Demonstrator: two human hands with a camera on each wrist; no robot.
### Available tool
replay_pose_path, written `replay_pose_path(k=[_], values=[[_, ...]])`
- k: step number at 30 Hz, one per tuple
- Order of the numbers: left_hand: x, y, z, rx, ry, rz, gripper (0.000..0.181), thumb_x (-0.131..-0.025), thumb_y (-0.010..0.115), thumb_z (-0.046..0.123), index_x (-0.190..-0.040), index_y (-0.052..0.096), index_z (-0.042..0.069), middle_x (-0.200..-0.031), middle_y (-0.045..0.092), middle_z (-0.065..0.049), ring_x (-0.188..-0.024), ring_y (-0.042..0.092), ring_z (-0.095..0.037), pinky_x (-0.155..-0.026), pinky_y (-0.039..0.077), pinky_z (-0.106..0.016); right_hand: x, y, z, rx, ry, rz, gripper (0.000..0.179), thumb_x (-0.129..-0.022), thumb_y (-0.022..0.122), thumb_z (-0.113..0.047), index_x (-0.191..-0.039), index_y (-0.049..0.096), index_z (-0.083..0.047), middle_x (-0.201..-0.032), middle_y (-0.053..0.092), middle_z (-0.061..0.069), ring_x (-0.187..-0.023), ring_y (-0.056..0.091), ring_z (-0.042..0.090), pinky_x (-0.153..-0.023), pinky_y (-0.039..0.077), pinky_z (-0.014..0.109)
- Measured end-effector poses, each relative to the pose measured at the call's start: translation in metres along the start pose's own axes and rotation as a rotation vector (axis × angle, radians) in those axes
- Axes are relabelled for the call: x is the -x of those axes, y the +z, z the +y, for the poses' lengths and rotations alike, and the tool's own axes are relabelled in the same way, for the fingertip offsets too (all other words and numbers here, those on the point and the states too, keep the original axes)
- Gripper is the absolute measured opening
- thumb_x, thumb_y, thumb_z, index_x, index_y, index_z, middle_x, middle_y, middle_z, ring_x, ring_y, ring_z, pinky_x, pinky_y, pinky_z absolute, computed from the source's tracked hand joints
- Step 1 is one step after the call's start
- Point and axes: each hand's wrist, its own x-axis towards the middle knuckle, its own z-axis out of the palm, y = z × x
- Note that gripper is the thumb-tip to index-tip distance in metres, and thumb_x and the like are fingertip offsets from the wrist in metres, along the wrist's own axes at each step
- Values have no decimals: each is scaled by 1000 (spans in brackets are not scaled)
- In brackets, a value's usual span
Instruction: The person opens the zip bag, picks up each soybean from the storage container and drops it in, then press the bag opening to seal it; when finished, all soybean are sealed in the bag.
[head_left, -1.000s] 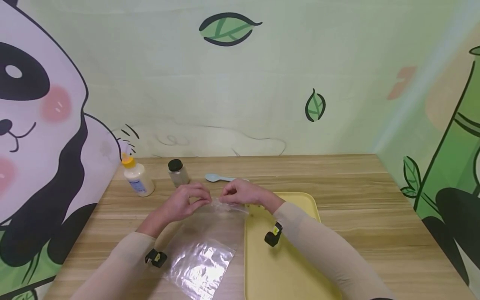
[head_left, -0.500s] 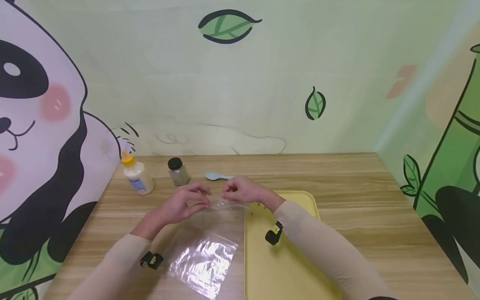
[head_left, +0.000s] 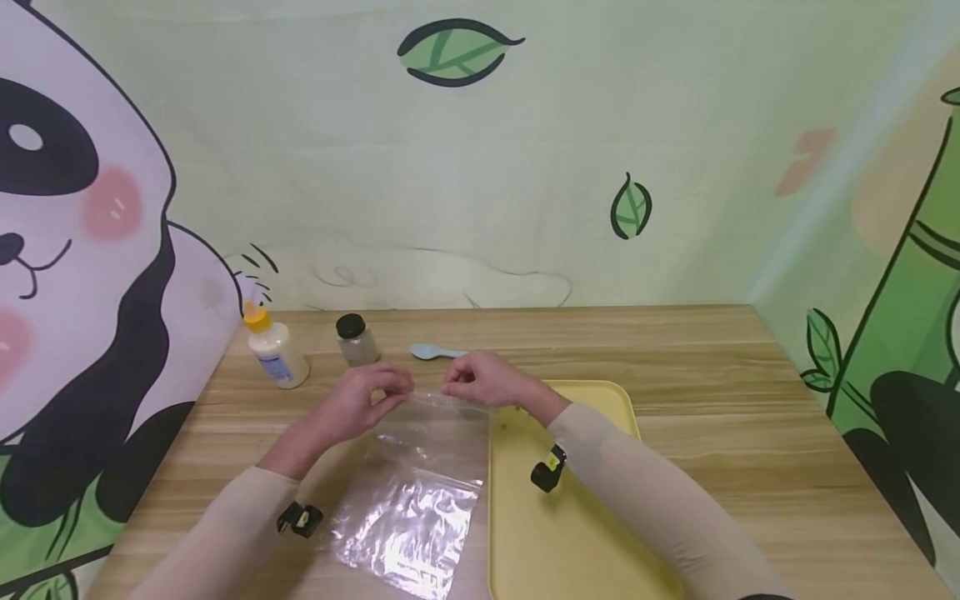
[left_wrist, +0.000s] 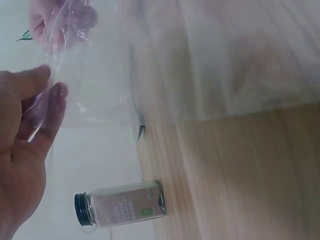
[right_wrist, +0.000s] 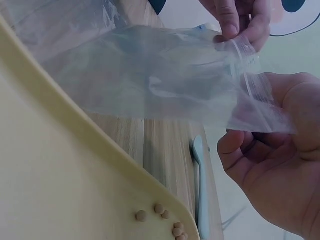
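A clear zip-top plastic bag (head_left: 446, 433) hangs stretched between the two hands by its top edge. My left hand (head_left: 360, 404) pinches the left part of that edge, thumb against fingertips. At the right part, my right hand (head_left: 491, 385) pinches the same edge with its fingers curled. In the right wrist view, the zip strip of the bag (right_wrist: 150, 75) runs along the end between the hands. Below it on the table lies another clear plastic bag (head_left: 408, 533), flat and shiny.
A yellow tray (head_left: 570, 533) lies under the right forearm, with several small tan balls (right_wrist: 159, 209) in its corner. Behind the hands are a light blue spoon (head_left: 431, 352), a black-lidded white pepper jar (left_wrist: 127, 205) and a white bottle (head_left: 279, 358) with a yellow cap.
My left hand's fingers have closed from a looser spread onto the bag's edge, and it has shifted slightly left. The bag's mouth now looks straighter. The right hand stays nearly still.
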Motion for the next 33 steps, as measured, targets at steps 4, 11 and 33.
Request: replay_pose_path(k=[4,11,33], values=[[-1,1,1,-77,107,70,15,-74,80,-3,-84,74,6,-97,68,-7,-92,64,-21,-77,60,-28,0,0,0,4,19,-6,10,-94,65,-17,-86,68,-11,-74,63,-3,-65,52,8,-56,46,18],[-4,-1,6,-134,266,128,15,-71,79,-1,-82,74,7,-90,70,-4,-90,59,-21,-77,55,-30,0,0,-2,13,51,11,12,-94,65,-17,-89,69,-6,-81,68,7,-68,54,9,-60,49,19],[-1,-13,34,-158,351,-63,6,-87,69,3,-89,73,7,-90,67,-2,-85,60,-16,-75,56,-21,-4,2,-10,95,136,151,11,-90,68,-16,-81,70,-9,-71,63,-3,-63,52,7,-55,44,16]])
